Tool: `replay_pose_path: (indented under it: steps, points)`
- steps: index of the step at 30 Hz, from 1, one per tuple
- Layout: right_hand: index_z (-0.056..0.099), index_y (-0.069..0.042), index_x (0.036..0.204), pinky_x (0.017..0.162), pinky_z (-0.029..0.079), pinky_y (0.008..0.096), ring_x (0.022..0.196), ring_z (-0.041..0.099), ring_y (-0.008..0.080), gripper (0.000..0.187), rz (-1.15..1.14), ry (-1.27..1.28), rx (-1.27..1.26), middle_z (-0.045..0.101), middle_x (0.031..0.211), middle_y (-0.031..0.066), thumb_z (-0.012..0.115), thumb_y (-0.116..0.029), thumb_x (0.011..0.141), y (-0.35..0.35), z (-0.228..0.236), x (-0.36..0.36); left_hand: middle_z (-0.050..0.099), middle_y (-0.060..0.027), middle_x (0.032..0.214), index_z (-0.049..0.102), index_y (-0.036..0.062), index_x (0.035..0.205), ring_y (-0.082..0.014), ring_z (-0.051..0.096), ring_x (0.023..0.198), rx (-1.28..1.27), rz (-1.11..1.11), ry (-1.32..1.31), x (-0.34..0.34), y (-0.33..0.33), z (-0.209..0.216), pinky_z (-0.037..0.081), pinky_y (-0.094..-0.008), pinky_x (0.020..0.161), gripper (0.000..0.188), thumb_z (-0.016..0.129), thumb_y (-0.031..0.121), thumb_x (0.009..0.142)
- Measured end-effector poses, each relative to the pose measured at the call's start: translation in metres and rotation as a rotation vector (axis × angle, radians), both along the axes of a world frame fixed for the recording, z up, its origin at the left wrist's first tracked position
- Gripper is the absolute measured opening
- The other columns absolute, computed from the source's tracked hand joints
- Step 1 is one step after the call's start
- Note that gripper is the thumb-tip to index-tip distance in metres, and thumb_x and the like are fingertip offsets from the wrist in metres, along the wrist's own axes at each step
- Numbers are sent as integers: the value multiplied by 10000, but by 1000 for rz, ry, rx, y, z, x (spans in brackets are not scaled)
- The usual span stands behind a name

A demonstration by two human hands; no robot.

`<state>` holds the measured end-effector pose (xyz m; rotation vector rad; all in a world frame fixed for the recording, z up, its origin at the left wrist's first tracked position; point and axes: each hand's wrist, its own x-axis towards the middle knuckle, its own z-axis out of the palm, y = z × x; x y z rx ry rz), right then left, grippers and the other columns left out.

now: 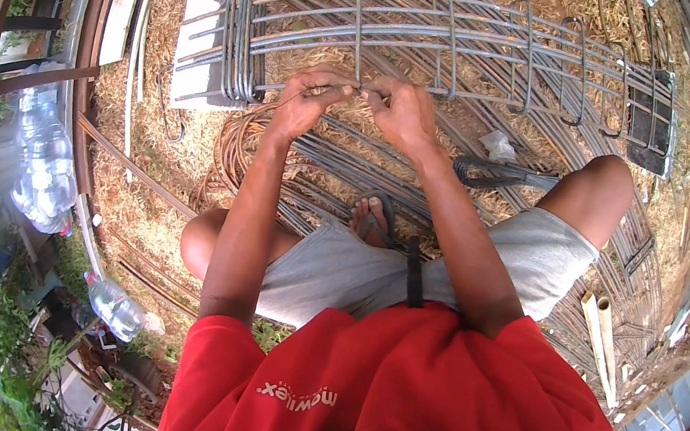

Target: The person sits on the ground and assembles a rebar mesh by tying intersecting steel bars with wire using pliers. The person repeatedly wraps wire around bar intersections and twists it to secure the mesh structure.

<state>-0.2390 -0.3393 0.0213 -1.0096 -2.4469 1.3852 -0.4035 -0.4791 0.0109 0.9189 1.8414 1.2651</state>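
Dry straw-covered ground (pixel 159 143) fills most of the frame, strewn with bent and straight steel bars. Across the upper half lies the biggest object, a long rebar cage (pixel 477 48) of parallel rods ringed by square stirrups, running from upper left to upper right. Its left end rests on a pale block (pixel 196 50); its right end sits over a dark block (pixel 649 118).

Below it, in the middle, the person sits in grey shorts (pixel 354 270) and a red shirt (pixel 387 409), knees spread, a sandalled foot (pixel 373 218) showing between the forearms. A coil of rusty wire (pixel 239 146) lies just left of centre, under the left wrist.

At left, two clear plastic bottles stand apart: a large one (pixel 45 162) at mid-left and a smaller one (pixel 113 306) lower down. Two pale tubes (pixel 600 329) lie at the right.

Both hands meet at the cage's near lower rod, above centre. The left hand (pixel 306 103) is closed, pinching a thin tie wire (pixel 355 86) at the rod. The right hand (pixel 403 113), touching the left, is curled shut on the same wire where a stirrup crosses the rod.
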Motion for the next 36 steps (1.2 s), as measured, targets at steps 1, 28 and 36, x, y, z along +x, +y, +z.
replay_pose_path:
  steps: [1, 28, 36]
  points:
    - [825, -71, 1026, 725, 584, 509, 775, 769, 414, 159, -8, -6, 54, 794, 881, 210, 760, -197, 954, -3, -1, 1, 806, -115, 1101, 860, 35, 1114, -239, 732, 1072, -5, 10, -26, 0, 1, 1, 553, -371, 985, 195, 830, 91, 930]
    - [726, 0, 1213, 553, 564, 298, 693, 772, 207, 426, -257, 329, -1137, 784, 1111, 158, 741, -399, 1065, -45, -51, 10, 703, -11, 994, 713, 68, 1089, -140, 615, 980, -241, 21, -311, -11, 38, -13, 455, -324, 948, 168, 758, 226, 1053]
    - [801, 2, 1037, 669, 603, 420, 745, 797, 262, 278, -226, -370, -716, 825, 976, 146, 724, -244, 932, 86, -55, 192, 755, -46, 992, 772, 30, 1017, -169, 642, 974, -330, 17, -286, -10, 44, -2, 452, -335, 995, 190, 749, 218, 1033]
